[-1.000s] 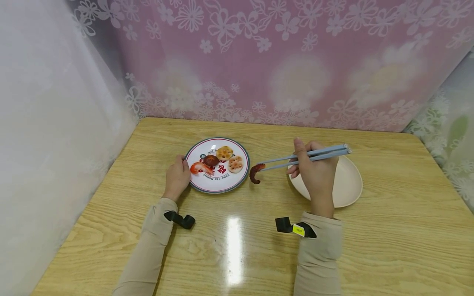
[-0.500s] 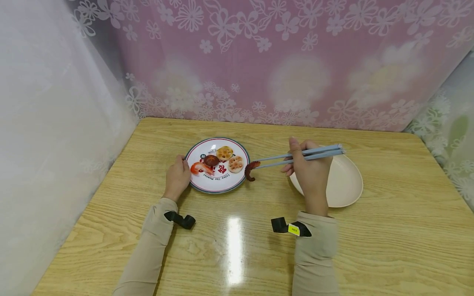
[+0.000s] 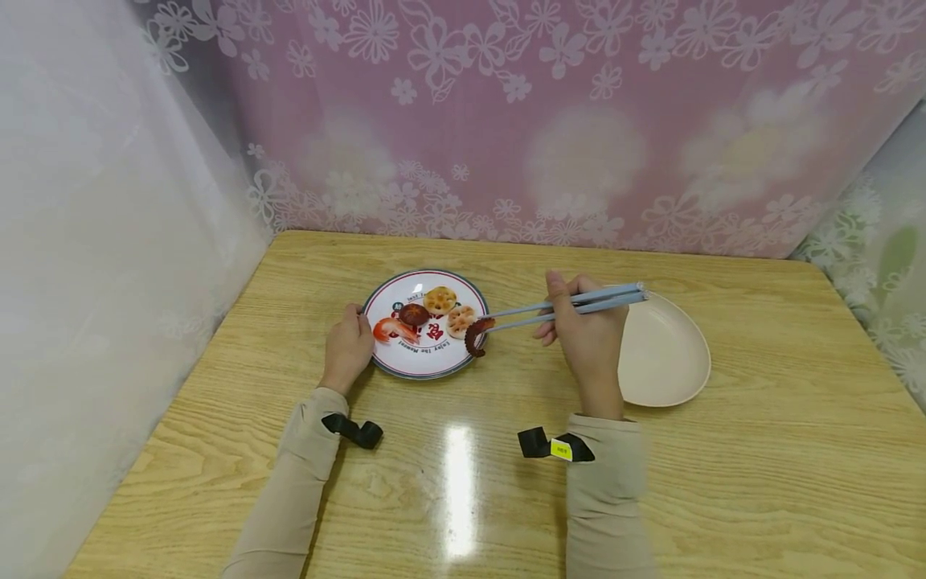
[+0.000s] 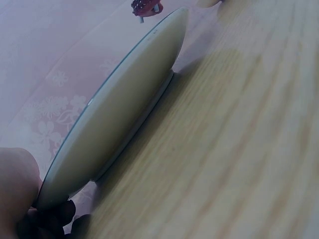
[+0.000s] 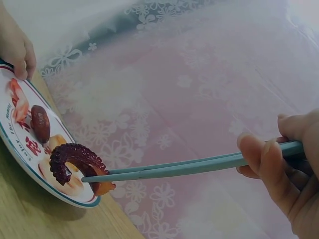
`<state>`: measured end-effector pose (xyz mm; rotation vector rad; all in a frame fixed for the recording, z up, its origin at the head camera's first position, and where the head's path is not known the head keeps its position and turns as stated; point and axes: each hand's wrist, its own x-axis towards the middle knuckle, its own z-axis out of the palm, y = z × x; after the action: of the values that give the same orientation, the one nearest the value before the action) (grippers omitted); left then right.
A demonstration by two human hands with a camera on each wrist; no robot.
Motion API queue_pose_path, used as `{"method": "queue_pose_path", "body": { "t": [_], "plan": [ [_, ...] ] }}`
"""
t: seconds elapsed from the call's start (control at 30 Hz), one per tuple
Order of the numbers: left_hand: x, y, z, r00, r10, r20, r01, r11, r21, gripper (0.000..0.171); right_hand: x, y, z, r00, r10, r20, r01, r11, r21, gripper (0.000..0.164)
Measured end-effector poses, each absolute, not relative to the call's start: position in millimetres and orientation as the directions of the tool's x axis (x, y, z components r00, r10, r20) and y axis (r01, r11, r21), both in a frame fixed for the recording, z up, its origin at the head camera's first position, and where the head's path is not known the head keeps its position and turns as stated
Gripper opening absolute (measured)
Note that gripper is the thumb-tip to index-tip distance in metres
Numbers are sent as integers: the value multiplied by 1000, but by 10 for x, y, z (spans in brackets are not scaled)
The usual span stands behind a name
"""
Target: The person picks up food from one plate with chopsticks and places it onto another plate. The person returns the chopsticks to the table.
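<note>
My right hand (image 3: 589, 334) grips a pair of light blue chopsticks (image 3: 600, 300). Between their tips is a dark red octopus tentacle (image 5: 79, 162), curled, held over the right rim of a white plate (image 3: 427, 366) with a blue and red edge. On that plate lie a shrimp (image 3: 395, 330), a brown mushroom cap (image 3: 414, 314) and two lotus root slices (image 3: 440, 300). My left hand (image 3: 349, 347) pinches the plate's left rim, thumb on top and fingers underneath, as the left wrist view shows.
A cream-coloured dish (image 3: 665, 354) stands on the wooden table (image 3: 463, 466), to the right of and partly behind my right hand. A pink flowered curtain (image 3: 506, 129) hangs along the table's far edge, and pale cloth (image 3: 130, 241) hangs at the left.
My right hand has moved left with the chopsticks, carrying the tentacle from beside the plate to above its right rim. More of the cream dish shows now. My left hand has stayed put.
</note>
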<state>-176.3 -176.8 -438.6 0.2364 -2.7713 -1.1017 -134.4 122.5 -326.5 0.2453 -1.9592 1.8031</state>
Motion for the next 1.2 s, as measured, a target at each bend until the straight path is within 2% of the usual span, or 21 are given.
{"method": "queue_pose_path", "body": {
  "t": [0.37,0.73,1.03,1.2],
  "plan": [
    [-1787,-1767,-4389,-976,-205,70,-100,713,694,34,-1338,1085,-3241,-871,153,466,-458,87,-885,36],
    [-1773,-1753,-4362,-974,-213,76,-101,710,697,34,-1521,991,-3519,-869,146,472,-468,60,-882,38],
    [-1776,-1768,-4373,-974,-213,74,-104,715,691,35,-1360,793,-3312,-895,100,435,-424,115,-898,33],
    [-1757,-1764,-4375,-972,-211,104,-82,719,690,33,-1348,751,-3343,-903,79,423,-415,105,-904,34]
  ]
}}
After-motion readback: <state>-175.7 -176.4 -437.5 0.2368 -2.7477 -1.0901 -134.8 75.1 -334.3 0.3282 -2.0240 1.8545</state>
